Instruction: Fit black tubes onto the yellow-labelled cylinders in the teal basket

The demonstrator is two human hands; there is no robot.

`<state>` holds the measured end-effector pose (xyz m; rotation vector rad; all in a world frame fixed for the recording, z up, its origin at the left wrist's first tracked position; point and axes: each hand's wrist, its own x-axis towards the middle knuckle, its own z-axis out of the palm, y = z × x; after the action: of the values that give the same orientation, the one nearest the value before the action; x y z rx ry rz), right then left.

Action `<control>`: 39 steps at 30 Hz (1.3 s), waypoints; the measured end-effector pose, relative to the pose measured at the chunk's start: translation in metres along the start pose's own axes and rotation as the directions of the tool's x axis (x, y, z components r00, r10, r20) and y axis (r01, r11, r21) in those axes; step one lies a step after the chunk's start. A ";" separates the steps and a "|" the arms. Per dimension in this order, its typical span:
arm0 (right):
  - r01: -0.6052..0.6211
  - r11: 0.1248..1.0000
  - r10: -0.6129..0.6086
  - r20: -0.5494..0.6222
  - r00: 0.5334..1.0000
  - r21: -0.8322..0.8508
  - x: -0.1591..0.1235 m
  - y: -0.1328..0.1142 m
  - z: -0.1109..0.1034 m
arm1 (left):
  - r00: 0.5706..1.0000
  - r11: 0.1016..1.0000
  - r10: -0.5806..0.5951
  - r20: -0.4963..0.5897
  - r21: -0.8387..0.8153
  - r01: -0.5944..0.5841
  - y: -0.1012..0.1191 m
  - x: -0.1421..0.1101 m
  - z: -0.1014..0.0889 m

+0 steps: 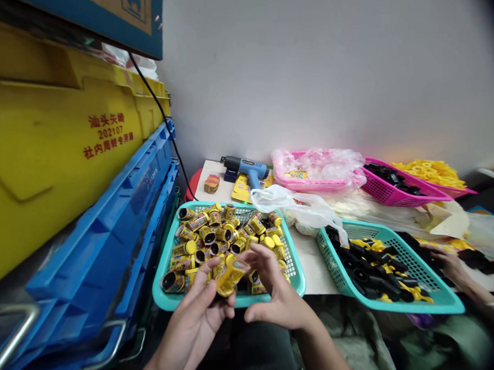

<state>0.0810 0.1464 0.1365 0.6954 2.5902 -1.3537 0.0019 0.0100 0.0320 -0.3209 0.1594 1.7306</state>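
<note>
My left hand is closed around a small yellow cylinder with a shiny printed wrap, held tilted in front of me. My right hand is just to its right, thumb and fingers apart and curved toward it. Whether a right fingertip touches the cylinder's far end I cannot tell. Right behind both hands stands a turquoise basket, heaped with similar yellow cylinders. Some of these show dark open ends, others yellow caps.
A second turquoise basket holds black and yellow parts. Near it is another person's hand. A blue heat gun lies behind, beside pink baskets and plastic bags. Blue crates and a yellow crate wall the left.
</note>
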 end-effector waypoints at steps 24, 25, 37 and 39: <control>-0.010 0.987 0.005 0.026 1.000 0.159 0.010 -0.001 0.012 | 0.991 0.981 -0.114 0.074 -0.152 0.124 -0.011 -0.009 0.021; -0.014 0.989 0.010 0.028 1.000 0.146 0.010 -0.002 0.013 | 0.990 0.981 -0.118 0.077 -0.143 0.129 -0.010 -0.009 0.021; -0.023 0.940 -0.101 -0.343 0.934 -0.340 -0.014 -0.035 0.000 | 1.000 0.998 -0.006 -0.030 0.064 0.007 -0.007 -0.019 0.020; -0.054 0.913 -0.069 -0.285 0.956 -0.404 -0.013 -0.040 0.003 | 1.000 0.991 0.004 -0.021 0.133 -0.001 -0.011 -0.018 0.018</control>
<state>0.0742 0.1196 0.1690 0.8637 2.9695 -0.7027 0.0131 0.0001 0.0551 -0.2414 0.2895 1.7104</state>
